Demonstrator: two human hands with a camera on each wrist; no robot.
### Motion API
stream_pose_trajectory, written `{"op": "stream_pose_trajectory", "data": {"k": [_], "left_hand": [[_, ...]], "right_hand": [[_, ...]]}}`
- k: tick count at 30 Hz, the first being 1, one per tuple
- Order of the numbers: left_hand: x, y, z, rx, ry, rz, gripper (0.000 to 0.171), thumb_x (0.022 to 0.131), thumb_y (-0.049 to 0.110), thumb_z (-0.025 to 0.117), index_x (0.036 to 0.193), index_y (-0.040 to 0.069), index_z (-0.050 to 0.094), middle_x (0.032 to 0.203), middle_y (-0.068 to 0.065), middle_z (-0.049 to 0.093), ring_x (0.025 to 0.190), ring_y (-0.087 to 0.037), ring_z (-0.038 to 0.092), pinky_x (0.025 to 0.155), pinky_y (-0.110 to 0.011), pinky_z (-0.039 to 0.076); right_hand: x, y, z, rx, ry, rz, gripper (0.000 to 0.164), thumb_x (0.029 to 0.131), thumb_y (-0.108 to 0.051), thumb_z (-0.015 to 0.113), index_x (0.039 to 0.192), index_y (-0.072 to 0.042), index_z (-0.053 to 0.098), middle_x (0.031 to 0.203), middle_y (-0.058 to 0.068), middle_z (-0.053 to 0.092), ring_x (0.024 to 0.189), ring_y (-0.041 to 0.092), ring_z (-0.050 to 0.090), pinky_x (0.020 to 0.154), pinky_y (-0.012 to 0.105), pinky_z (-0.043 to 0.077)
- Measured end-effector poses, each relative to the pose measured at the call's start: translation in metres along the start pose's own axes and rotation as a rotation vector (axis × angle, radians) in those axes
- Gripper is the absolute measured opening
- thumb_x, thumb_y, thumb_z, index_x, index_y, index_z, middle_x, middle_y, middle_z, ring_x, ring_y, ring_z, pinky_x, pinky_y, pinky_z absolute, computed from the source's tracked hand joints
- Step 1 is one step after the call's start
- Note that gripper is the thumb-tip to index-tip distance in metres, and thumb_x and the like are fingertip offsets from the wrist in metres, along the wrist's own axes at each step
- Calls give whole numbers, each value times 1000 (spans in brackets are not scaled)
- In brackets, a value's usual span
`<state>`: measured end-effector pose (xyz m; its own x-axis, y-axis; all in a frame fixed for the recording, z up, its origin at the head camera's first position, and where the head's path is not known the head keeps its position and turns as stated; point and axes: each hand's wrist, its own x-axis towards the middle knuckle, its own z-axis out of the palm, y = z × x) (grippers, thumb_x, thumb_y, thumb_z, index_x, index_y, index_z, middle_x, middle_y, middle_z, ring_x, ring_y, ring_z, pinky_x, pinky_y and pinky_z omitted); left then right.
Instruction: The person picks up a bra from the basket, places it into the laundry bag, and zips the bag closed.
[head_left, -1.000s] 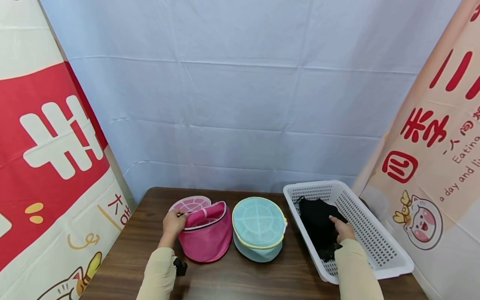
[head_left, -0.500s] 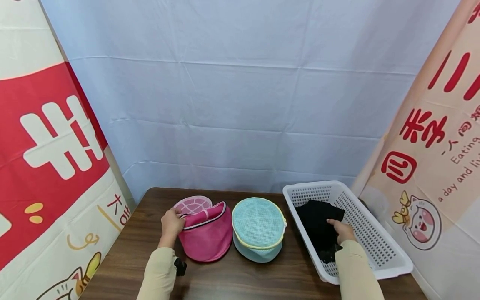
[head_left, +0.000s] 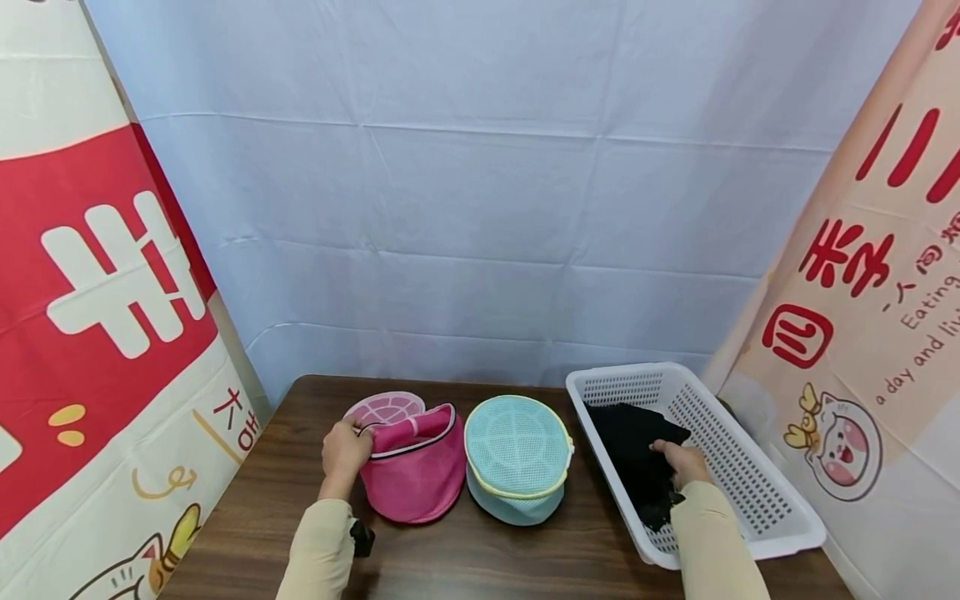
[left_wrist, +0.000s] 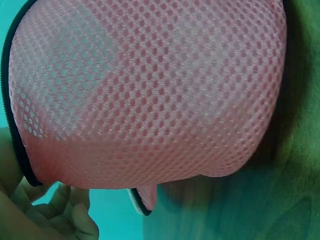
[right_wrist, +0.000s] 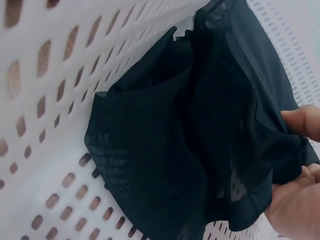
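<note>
On the left of the head view, my left hand pinches the zippered rim of a pink mesh laundry bag. The bag's top gapes, and its round lid lies folded back behind it. The left wrist view shows the bag's mesh side up close, with fingers at the black zipper edge. On the right, my right hand grips a black garment inside a white plastic basket. In the right wrist view, thumb and fingers pinch the thin cloth, which bears faint size print with an M.
Between the pink bag and the basket stands a blue mesh laundry bag with yellow trim, its lid on top. All rest on a brown wooden table. A pale blue cloth hangs behind, with printed cloths at both sides.
The black garment has shifted slightly left in the basket and looks flatter, still in my right hand. The pink bag's mouth narrowed, then widened again, under my left hand.
</note>
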<state>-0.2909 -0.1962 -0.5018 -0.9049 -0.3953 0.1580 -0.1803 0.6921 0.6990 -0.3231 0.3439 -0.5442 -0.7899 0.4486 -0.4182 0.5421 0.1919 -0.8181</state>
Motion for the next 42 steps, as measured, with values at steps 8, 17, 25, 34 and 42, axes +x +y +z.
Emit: {"op": "stream_pose_trajectory", "data": {"k": [8,17,25,34,42], "left_hand": [[0,-4,7,-83,41,65,8,83,15,62,82,7,61,71,-7,57,76,-35,56,66,-49,41],[-1,-3,7,-103,23,55,9,85,17,60,83,8,62,70,-4,54,74,-31,53,63,-45,40],[-3,-5,8,-116,18,35,10,85,18,61,85,8,63,72,-4,56,74,-28,53,63,-43,39],[-3,-4,5,-117,56,72,10,83,15,63,84,6,64,70,-5,56,73,-29,53,65,-45,39],[-5,-1,3,-138,82,82,15,82,14,67,91,1,70,77,-13,64,80,-36,57,72,-49,40]], "right_hand": [[-7,-2,0,22,45,-6,56,83,-22,54,119,16,35,97,26,43,40,10,21,41,27,30],[-23,-9,-4,75,87,-11,68,83,-20,54,133,17,26,123,33,32,54,19,34,49,30,35],[-44,-26,-15,168,81,-65,84,87,-29,53,142,13,4,145,34,7,123,47,30,99,51,31],[-48,-32,-24,157,88,-110,89,84,-34,55,140,16,9,144,34,10,128,45,21,103,49,24],[-51,-35,-27,179,119,-172,88,83,-27,57,142,14,6,146,32,8,117,40,26,91,46,32]]}}
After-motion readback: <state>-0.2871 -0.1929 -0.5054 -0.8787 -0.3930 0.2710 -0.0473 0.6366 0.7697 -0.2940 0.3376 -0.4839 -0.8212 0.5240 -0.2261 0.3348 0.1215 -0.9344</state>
